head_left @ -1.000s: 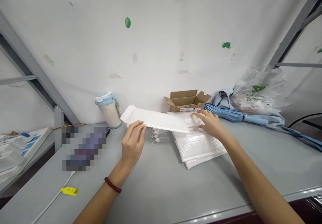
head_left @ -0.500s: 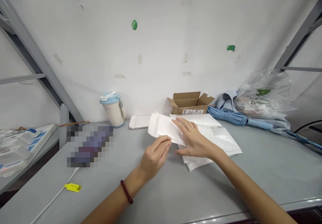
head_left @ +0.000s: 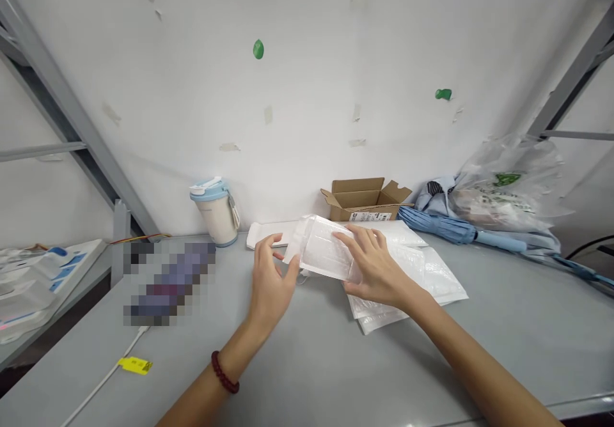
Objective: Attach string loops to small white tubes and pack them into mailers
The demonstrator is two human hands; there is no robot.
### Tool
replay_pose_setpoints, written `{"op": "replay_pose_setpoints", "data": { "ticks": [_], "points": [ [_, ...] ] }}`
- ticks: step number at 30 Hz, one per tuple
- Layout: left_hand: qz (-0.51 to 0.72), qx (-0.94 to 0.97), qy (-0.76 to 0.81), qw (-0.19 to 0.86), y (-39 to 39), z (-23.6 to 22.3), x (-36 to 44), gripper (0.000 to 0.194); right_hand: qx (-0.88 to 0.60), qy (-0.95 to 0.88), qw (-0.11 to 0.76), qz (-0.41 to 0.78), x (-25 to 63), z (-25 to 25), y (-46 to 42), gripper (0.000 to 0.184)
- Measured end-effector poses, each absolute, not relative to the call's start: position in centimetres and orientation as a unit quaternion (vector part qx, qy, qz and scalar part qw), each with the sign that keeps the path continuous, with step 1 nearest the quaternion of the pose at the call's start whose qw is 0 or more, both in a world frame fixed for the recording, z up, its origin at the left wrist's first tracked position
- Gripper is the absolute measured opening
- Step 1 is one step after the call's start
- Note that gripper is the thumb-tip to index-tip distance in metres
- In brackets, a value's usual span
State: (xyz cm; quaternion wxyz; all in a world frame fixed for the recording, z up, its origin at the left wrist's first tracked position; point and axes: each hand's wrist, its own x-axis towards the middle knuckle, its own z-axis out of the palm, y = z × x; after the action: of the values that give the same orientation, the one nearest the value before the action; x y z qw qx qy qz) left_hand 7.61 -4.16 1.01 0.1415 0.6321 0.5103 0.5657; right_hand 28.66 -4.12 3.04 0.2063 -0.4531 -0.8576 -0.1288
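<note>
A small white bubble mailer (head_left: 329,248) is raised above the table, tilted, with its flap end toward the left. My right hand (head_left: 374,264) grips its right end, the thumb underneath and the fingers across the top. Beside the flap end is my left hand (head_left: 271,280), its thumb and fingers spread apart. The thumb tip is close to the mailer's lower left corner; whether it touches I cannot tell. Several more white bubble mailers (head_left: 436,273) lie overlapping under and behind my right hand. A flat white piece (head_left: 263,232) lies behind my left hand, partly covered.
At the back stand a white-and-blue tumbler (head_left: 218,219) and an open cardboard box (head_left: 362,200). A folded blue umbrella (head_left: 441,224) and a clear plastic bag (head_left: 508,184) lie at right. A blurred-out object (head_left: 173,283) with a white cable (head_left: 103,379) lies at left.
My left hand has let go of the mailer's lower edge and moved left, its fingers spreading. The mailer has turned slightly, its face more toward me, still in my right hand.
</note>
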Motion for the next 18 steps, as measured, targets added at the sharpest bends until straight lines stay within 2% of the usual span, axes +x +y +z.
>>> {"op": "replay_pose_setpoints", "data": {
  "ticks": [4, 8, 11, 16, 18],
  "points": [
    [0.507, 0.595, 0.495, 0.380, -3.2, 1.2, 6.6, 0.036, -0.436, -0.871, 0.183, -0.131, 28.5, 2.7, -4.3, 0.076],
    [0.442, 0.587, 0.443, 0.514, -3.5, 1.2, 6.8, 0.028, -0.420, -0.882, 0.173, -0.128, 27.6, 2.4, -4.8, 0.080],
    [0.407, 0.607, 0.427, 0.533, -3.9, 0.7, 7.7, 0.030, -0.396, -0.893, 0.173, -0.124, 27.0, 2.5, -5.3, 0.081],
    [0.375, 0.643, 0.460, 0.484, -3.9, -1.1, 8.8, 0.032, -0.383, -0.894, 0.198, -0.124, 27.6, 3.2, -5.3, 0.059],
    [0.367, 0.662, 0.451, 0.472, -3.9, -1.5, 8.9, 0.030, -0.398, -0.888, 0.194, -0.121, 28.3, 3.3, -4.9, 0.062]
  ]
}}
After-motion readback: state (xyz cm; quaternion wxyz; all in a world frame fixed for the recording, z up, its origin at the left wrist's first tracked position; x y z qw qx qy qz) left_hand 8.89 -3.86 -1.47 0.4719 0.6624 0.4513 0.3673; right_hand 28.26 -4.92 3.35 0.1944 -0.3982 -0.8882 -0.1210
